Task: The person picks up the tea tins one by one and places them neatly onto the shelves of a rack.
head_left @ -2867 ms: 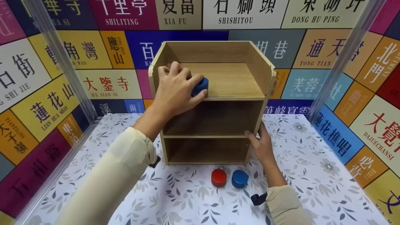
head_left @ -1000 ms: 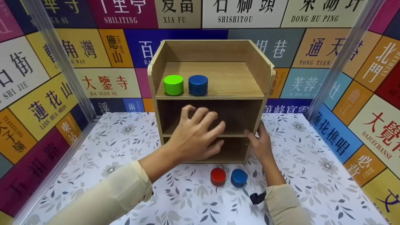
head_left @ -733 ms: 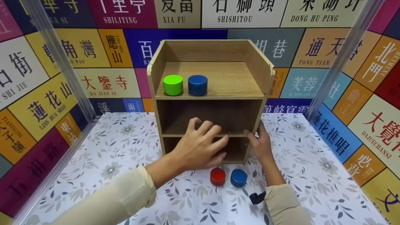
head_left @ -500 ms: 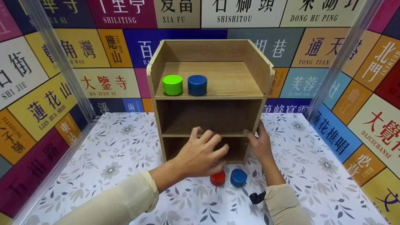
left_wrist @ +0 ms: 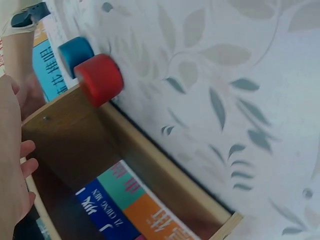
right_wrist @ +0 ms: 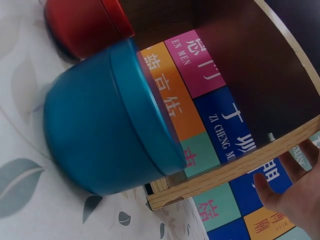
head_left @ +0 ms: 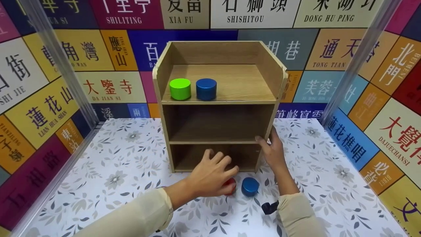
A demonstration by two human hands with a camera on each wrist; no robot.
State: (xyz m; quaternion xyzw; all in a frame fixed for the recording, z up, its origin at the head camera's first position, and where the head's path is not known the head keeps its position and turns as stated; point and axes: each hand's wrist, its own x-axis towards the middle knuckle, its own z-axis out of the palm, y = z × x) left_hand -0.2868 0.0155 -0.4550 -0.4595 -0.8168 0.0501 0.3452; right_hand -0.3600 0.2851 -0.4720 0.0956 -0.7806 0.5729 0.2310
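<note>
My left hand (head_left: 213, 174) hovers at the front of the small wooden shelf (head_left: 217, 52), fingers bent and spread, over a red tin (left_wrist: 100, 80). The head view hides part of that tin behind the thumb; in the left wrist view the fingertips are apart from it. A blue tin (head_left: 250, 186) with a lid stands on the table just right of the red one. My right hand (head_left: 274, 153) holds the shelf's right side panel, thumb at its front edge and fingers on the outer side. On the top board sit a green tin (head_left: 180, 89) and another blue tin (head_left: 206, 89).
The shelf has two open compartments below its top board, with raised sides above. A floral cloth (head_left: 115, 177) covers the table. Walls with printed place names (head_left: 111, 85) surround it, and clear corner posts (head_left: 348, 62) stand left and right.
My left hand let go of the blue tin on the top board, beside the green one. It then came down past the middle compartment to the red tin. My right hand kept its place.
</note>
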